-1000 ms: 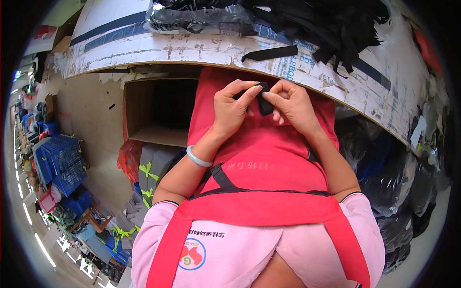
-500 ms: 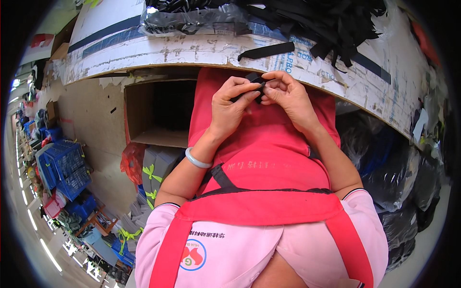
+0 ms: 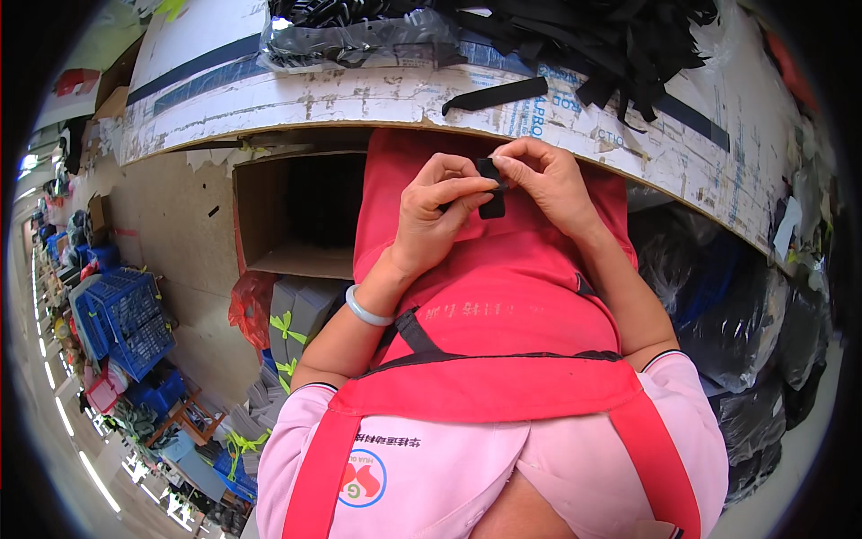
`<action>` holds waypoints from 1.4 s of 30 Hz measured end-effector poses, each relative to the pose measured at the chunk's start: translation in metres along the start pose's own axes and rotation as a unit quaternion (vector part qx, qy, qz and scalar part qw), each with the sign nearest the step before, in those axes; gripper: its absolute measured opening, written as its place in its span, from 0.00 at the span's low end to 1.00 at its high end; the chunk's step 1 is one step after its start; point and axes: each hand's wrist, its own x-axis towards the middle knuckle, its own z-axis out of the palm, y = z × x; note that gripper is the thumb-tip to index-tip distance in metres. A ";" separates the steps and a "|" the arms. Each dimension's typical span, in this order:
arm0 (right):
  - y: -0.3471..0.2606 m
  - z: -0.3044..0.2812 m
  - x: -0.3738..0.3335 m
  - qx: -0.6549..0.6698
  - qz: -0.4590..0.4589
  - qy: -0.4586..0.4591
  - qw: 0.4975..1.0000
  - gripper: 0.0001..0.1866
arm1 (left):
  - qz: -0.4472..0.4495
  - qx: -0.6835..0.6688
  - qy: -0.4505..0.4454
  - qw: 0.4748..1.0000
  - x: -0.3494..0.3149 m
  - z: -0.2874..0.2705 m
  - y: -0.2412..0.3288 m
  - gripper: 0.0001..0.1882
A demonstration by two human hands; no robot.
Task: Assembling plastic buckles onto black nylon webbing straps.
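Observation:
Above the lap of my red apron (image 3: 485, 269), both hands pinch a short black strap (image 3: 491, 208). My left hand (image 3: 437, 202) grips it between thumb and fingers, and part of it is hidden behind them. From the other side my right hand (image 3: 543, 180) closes thumb and fingertips on its upper part. The strap's lower end hangs free below the fingertips. A single longer black strap (image 3: 496, 95) lies on the white table (image 3: 341, 103) just beyond my hands.
A heap of black straps (image 3: 620, 54) covers the table's far right, beside a clear plastic bag (image 3: 359, 45) of black pieces. Below the table edge stands an open cardboard box (image 3: 301, 262) at left. Bagged black goods (image 3: 736, 332) are at right, blue crates (image 3: 130, 323) far left.
Both hands have shifted slightly, the right one a little right. The black strap has turned, and its lower end now shows hanging below the fingers.

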 end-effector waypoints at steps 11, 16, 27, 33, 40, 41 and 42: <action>-0.034 0.021 0.030 0.089 -0.129 0.130 0.979 0.06 | -0.235 -0.285 0.088 0.925 -0.016 -0.009 -0.014 0.06; -0.050 0.096 0.022 -0.014 -0.187 -0.086 0.978 0.15 | -0.244 -0.287 0.220 0.900 -0.019 0.018 -0.020 0.16; 0.001 0.039 0.007 -0.261 -0.023 -0.151 0.953 0.08 | -0.261 -0.221 0.029 0.939 -0.011 0.001 -0.024 0.35; -0.002 0.030 0.009 -0.006 0.064 -0.192 0.979 0.06 | -0.326 -0.294 0.014 0.899 -0.005 -0.008 -0.022 0.32; -0.015 0.002 0.012 -0.230 -0.106 -0.198 0.947 0.06 | -0.387 -0.451 -0.179 0.784 -0.009 -0.031 -0.035 0.13; -0.019 -0.001 0.014 -0.231 -0.106 -0.193 0.948 0.06 | -0.387 -0.450 -0.183 0.783 -0.009 -0.030 -0.038 0.13; -0.027 -0.002 0.016 -0.256 -0.108 -0.156 0.948 0.07 | -0.388 -0.447 -0.166 0.788 -0.010 -0.030 -0.038 0.12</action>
